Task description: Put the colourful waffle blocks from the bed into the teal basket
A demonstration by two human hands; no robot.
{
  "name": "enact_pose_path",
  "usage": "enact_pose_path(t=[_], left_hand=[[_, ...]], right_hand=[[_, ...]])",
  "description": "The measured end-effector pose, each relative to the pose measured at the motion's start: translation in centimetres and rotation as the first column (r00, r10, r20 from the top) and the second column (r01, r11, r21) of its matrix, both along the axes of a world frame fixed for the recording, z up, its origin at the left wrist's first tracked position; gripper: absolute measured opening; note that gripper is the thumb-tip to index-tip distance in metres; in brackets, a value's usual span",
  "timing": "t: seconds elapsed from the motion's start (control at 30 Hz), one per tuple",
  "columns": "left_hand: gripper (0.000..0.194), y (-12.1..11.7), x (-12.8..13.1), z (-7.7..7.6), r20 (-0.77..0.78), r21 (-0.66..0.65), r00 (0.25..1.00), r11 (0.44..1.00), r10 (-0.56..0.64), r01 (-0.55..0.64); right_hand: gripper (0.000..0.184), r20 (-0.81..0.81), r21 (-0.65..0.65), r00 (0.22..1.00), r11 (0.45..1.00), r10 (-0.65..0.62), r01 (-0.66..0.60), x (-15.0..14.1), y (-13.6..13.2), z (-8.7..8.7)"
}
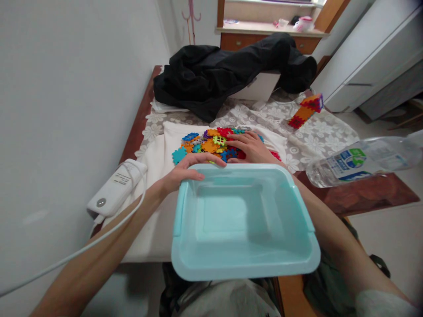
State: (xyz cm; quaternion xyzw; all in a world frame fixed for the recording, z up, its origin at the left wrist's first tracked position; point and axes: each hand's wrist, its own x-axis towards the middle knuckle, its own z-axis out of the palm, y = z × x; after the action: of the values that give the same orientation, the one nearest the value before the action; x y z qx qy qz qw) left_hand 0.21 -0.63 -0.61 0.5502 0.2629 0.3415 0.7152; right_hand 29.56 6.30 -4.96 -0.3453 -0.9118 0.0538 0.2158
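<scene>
A light turquoise plastic basin is tilted toward me at the table's front edge, with nothing inside it. My left hand grips its far left rim, thumb over the edge and fingers behind the wall. Beyond the basin lies a heap of colourful plastic interlocking pieces on a white cloth. My right hand rests palm down on the right side of that heap, fingers stretched out. Some pieces under this hand are hidden.
A clear plastic bottle lies at the right edge. A built shape of orange and red pieces stands behind it. A white power bank with a cable is at the left by the wall. A black garment covers the back of the table.
</scene>
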Motion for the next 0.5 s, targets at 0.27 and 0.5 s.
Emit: enact_pose_path(t=[0.27,0.5], left_hand=[[0.043,-0.01,-0.52,-0.48,-0.039,0.135,0.997,0.988,-0.068,0.073],[0.04,0.01,-0.94,-0.71,-0.079,0.184,0.993,0.978,-0.083,0.097]], right_hand=[[0.052,-0.056,0.035,0.998,0.999,-0.031,0.033,-0.4,-0.71,0.18],[0.035,-0.096,0.016,0.995,1.0,-0.019,0.02,-0.26,-0.18,-0.23]])
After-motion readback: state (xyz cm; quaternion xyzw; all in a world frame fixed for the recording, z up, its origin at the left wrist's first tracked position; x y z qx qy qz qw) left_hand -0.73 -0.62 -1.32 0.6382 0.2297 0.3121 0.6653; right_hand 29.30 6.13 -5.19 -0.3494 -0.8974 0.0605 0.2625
